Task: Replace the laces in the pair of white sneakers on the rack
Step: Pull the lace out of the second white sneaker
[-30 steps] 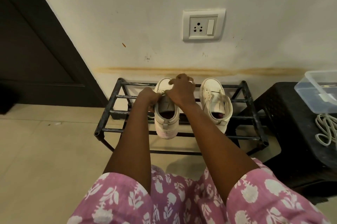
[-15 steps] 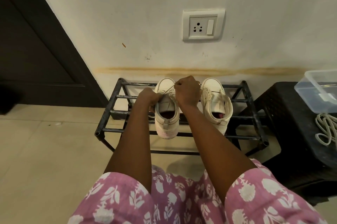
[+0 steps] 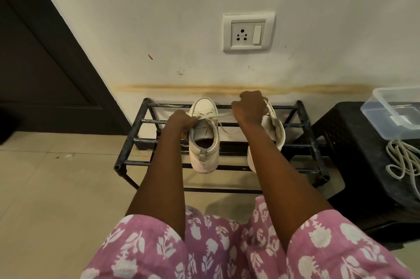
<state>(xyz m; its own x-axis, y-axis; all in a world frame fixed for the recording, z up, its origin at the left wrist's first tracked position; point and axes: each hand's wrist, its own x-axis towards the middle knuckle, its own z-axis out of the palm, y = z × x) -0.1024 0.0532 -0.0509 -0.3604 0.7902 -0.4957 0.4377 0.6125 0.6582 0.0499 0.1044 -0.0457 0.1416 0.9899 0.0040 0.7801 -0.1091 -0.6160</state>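
Pink floral cloth (image 3: 227, 249) fills 6 o'clock. Two bare forearms reach from it toward 12. Beige floor tiles (image 3: 45, 187) lie at 8 o'clock.

A black metal rack (image 3: 136, 162) stands mid-frame against the wall, its bars running 9 to 3. Both white sneakers sit on its top tier, heels toward the person and toes to 12.

The left sneaker (image 3: 203, 144) is at centre. Its heel hangs past the front bar, and the opening and tongue are visible. The left hand (image 3: 181, 120) is at its 9 o'clock side, fingers curled, gripping the upper edge by the eyelets.

A lace (image 3: 221, 115) runs taut from those eyelets toward 3 o'clock into the right hand (image 3: 250, 108). That hand is fisted and holds the lace. The fingertips are hidden behind the knuckles. A slack bit of lace hangs off the shoe's 3 o'clock side.

The right sneaker (image 3: 278, 133) is just to 3 o'clock of the left one, mostly hidden by the right wrist and forearm. The right hand is over its toe; cannot tell whether they touch.

A black plastic stool (image 3: 363, 176) stands at 3 o'clock of the rack. On it are a clear plastic box (image 3: 395, 117) and, on the box's 6 o'clock side, a loose bundle of white cord (image 3: 396, 153).

Farthest is the wall. A brown stain line (image 3: 159, 88) runs just above the rack, a socket plate (image 3: 248, 32) is at 12 and a dark door (image 3: 34, 51) at 10.
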